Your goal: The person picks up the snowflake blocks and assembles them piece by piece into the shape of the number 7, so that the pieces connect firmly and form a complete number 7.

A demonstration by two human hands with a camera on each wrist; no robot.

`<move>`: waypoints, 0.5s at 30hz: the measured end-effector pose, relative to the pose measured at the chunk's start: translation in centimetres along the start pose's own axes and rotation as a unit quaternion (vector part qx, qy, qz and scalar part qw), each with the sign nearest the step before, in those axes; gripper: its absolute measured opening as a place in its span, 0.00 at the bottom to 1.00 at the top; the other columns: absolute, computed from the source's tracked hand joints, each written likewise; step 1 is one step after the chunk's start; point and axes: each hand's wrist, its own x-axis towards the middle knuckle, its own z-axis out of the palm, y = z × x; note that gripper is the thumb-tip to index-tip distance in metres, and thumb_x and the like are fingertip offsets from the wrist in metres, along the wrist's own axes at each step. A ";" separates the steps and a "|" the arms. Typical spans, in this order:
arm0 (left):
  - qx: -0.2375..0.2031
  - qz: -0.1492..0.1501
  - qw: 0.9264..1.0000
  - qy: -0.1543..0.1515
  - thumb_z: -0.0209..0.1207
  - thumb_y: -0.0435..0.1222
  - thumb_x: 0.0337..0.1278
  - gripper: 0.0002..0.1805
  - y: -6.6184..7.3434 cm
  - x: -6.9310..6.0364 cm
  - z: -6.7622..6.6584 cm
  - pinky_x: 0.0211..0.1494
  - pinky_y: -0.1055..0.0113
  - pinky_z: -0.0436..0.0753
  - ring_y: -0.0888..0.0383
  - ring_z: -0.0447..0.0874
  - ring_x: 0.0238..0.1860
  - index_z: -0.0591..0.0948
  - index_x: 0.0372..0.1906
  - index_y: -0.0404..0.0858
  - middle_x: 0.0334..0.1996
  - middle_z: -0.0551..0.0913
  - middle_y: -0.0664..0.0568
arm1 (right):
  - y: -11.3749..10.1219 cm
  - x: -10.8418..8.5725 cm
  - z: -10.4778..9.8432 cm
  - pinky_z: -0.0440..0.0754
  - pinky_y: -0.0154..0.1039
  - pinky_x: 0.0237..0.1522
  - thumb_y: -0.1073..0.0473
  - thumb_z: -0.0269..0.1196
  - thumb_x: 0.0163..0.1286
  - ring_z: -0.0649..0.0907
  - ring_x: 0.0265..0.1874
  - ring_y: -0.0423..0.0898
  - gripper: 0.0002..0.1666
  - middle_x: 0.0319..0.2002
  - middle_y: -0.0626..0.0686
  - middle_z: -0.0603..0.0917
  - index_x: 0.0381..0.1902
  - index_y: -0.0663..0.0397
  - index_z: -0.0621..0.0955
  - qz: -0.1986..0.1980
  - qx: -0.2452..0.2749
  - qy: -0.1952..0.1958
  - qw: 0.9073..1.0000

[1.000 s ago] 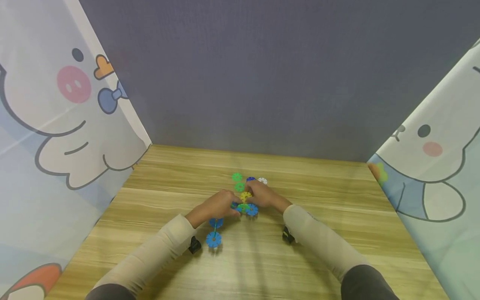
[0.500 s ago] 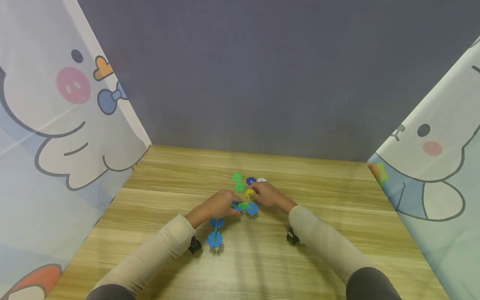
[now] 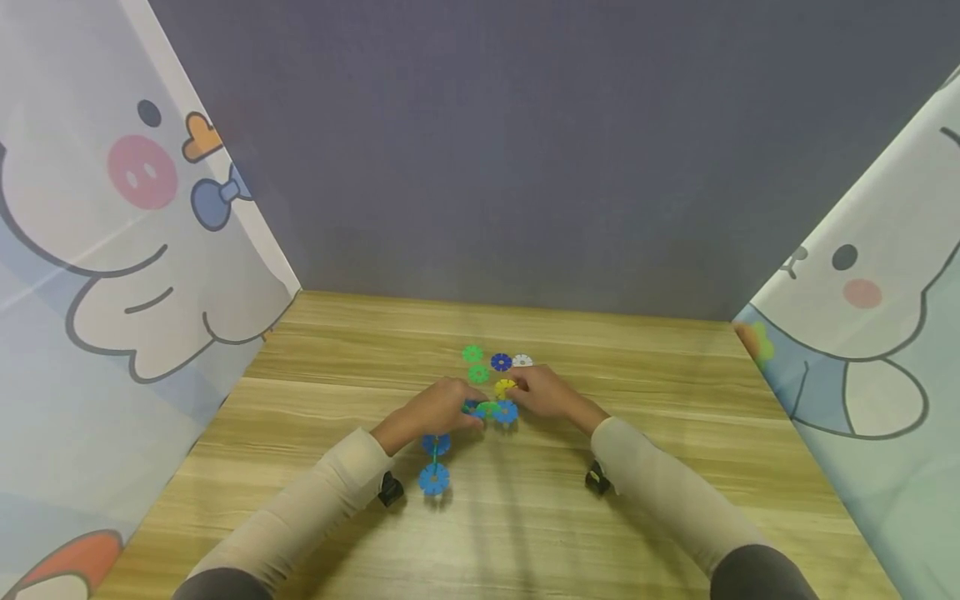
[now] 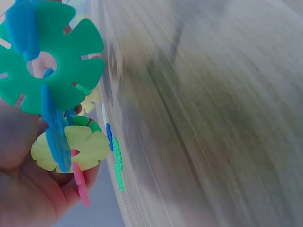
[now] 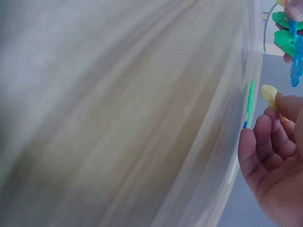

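Observation:
My left hand (image 3: pixel 442 408) grips a joined string of slotted plastic snowflake discs above the table. In the left wrist view, a green disc (image 4: pixel 75 52), a pale yellow disc (image 4: pixel 94 146) and a pink disc (image 4: pixel 80 184) are linked with blue ones. One blue disc (image 3: pixel 434 479) hangs at the near end; another blue disc (image 3: pixel 506 412) sticks out to the right of my fingers. My right hand (image 3: pixel 547 392) pinches a single yellow disc (image 3: pixel 504 388) by its edge, just beyond that right-hand blue disc. Part of the string is hidden behind my left hand.
Loose discs lie flat farther back on the wooden table (image 3: pixel 637 358): two green discs (image 3: pixel 472 353), a dark blue disc (image 3: pixel 501 362) and a white disc (image 3: pixel 522 360). A grey panel (image 3: pixel 480 167) rises behind the table, with printed cloth at both sides.
My right hand has drawn slightly to the right with the yellow disc, away from the string. The left hand stays in place, and its near blue disc has shifted a little right.

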 end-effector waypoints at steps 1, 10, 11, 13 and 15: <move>-0.001 -0.001 1.000 0.001 0.71 0.42 0.60 0.23 0.0 0.0 0.0 0.55 0.61 0.89 0.51 0.89 0.53 0.85 0.58 0.37 0.54 0.88 0.47 | 0.0 -0.2 -0.1 0.69 0.30 0.22 0.56 0.62 0.76 0.68 0.18 0.36 0.14 0.20 0.43 0.74 0.54 0.53 0.84 0.002 0.005 0.001 1.000; -0.015 -0.011 1.000 0.010 0.70 0.42 0.62 0.23 -0.1 0.0 0.1 0.59 0.61 0.87 0.52 0.87 0.57 0.84 0.59 0.38 0.57 0.87 0.48 | 0.2 -1.4 -0.7 0.65 0.30 0.23 0.55 0.63 0.75 0.65 0.18 0.36 0.12 0.19 0.42 0.68 0.30 0.50 0.75 -0.001 0.007 0.026 1.000; -0.014 -0.011 1.000 0.011 0.70 0.42 0.62 0.23 -0.2 0.1 0.1 0.58 0.61 0.88 0.52 0.88 0.56 0.84 0.59 0.38 0.56 0.87 0.48 | 0.2 -1.5 -0.8 0.65 0.30 0.23 0.55 0.63 0.75 0.65 0.18 0.36 0.15 0.19 0.42 0.68 0.28 0.50 0.73 0.001 0.007 0.028 1.000; -0.010 -0.014 1.000 0.013 0.69 0.42 0.62 0.23 -0.3 0.1 0.0 0.57 0.62 0.88 0.54 0.88 0.54 0.84 0.60 0.39 0.56 0.88 0.48 | 0.3 -1.7 -0.8 0.66 0.30 0.23 0.56 0.63 0.75 0.66 0.19 0.36 0.13 0.19 0.42 0.70 0.29 0.48 0.74 0.004 0.007 0.034 0.999; -0.012 -0.011 1.000 0.016 0.70 0.42 0.62 0.23 -0.3 0.1 -0.1 0.57 0.61 0.88 0.54 0.88 0.53 0.84 0.59 0.39 0.55 0.88 0.48 | 0.4 -1.9 -0.9 0.68 0.29 0.24 0.56 0.64 0.74 0.68 0.19 0.36 0.10 0.20 0.41 0.72 0.31 0.47 0.77 0.009 0.007 0.037 0.999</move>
